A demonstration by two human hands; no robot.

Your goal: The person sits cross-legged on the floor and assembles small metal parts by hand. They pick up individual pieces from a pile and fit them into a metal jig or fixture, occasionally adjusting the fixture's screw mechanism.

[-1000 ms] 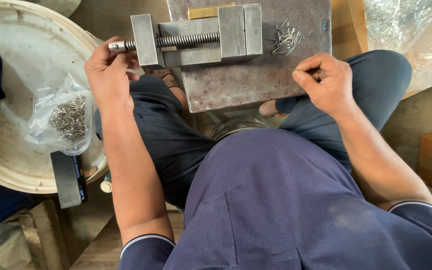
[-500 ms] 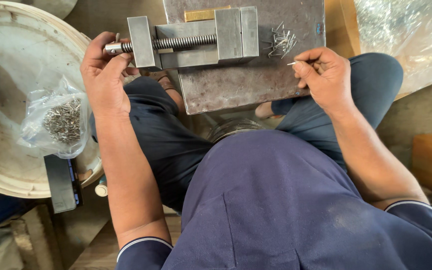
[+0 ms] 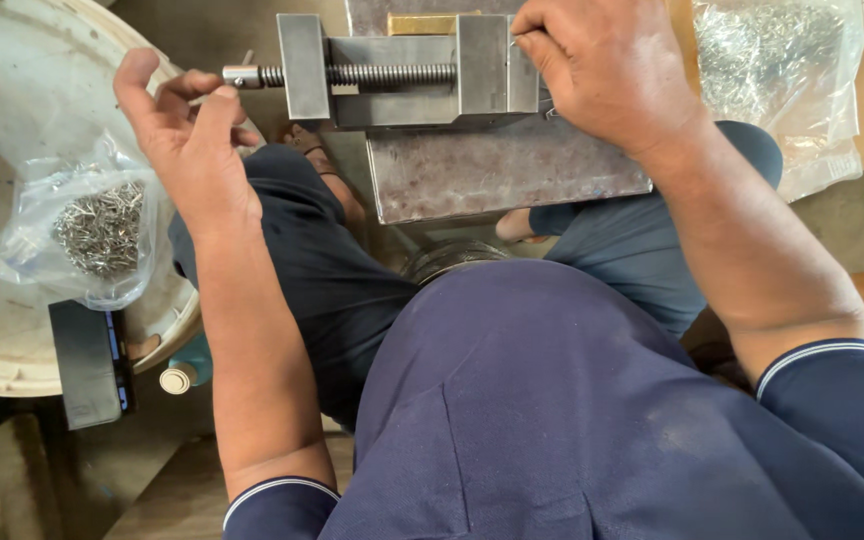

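A small steel vise lies on a grey metal plate above my knees. My left hand is at the vise's left end, its fingertips pinching the end of the threaded screw, index finger lifted. My right hand rests over the vise's movable jaw with its fingers curled and pinched together at the jaw gap. It appears to hold a thin metal pin, which is mostly hidden under the fingers.
A clear bag of small metal pins lies in a white round basin at the left. A dark flat device and a small capped bottle sit below it. Another bag of pins is at the upper right.
My right hand has moved left from beside the loose pins on the plate to the vise jaw. My left hand stays at the screw end with its fingers shifted. The camera is closer.
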